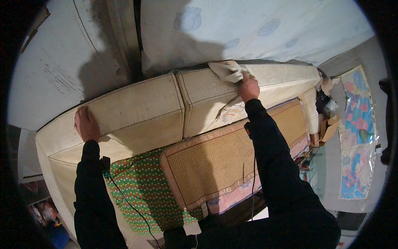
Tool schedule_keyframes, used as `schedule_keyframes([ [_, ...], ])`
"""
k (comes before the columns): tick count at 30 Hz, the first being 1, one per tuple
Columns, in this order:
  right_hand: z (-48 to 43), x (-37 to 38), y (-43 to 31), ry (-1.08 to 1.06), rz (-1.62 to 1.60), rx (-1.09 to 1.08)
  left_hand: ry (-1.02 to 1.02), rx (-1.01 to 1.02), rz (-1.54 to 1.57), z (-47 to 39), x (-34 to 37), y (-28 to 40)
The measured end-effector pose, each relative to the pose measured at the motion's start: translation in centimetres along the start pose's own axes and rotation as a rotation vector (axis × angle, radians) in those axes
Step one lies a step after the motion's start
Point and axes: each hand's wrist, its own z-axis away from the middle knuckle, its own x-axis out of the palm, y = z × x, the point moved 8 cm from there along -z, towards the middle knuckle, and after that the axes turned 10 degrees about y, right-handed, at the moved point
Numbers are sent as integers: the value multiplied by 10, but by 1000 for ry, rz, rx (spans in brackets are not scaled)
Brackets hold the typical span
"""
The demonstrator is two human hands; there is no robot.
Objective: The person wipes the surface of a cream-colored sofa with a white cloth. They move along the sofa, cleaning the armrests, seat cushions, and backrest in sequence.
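A cream leather-like sofa backrest (140,105) with dark seam stitching runs across the view, split by a gap near the middle. My right hand (249,87) grips a crumpled whitish cloth (226,71) at the top of the right-hand section. Part of a thin patterned cloth (231,112) hangs down the backrest's front below it. My left hand (87,124) rests on the top of the left-hand section, its fingers bent over the surface and nothing visible in them; some fingertips are in shadow. A woven mat (214,162) with a pinkish border and a green patterned cloth (140,186) cover the seat.
Behind the backrest hangs a pale curtain-like sheet (267,31) with blue motifs, beside a scuffed whitish panel (56,71). At the right are an open cardboard box (330,129), a dark bag and wall maps (359,115). Cables hang by both my forearms.
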Motion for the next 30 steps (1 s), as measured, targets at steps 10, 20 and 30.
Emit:
schedule_keyframes([
  [10,-10,4,64,-49,34,142,23,8,90,0,2,1],
  [20,45,-35,-29,153,-207,24,56,32,26,-2,-6,11],
  [30,93,-72,-99,220,-482,79,32,19,-19,-2,-1,7],
])
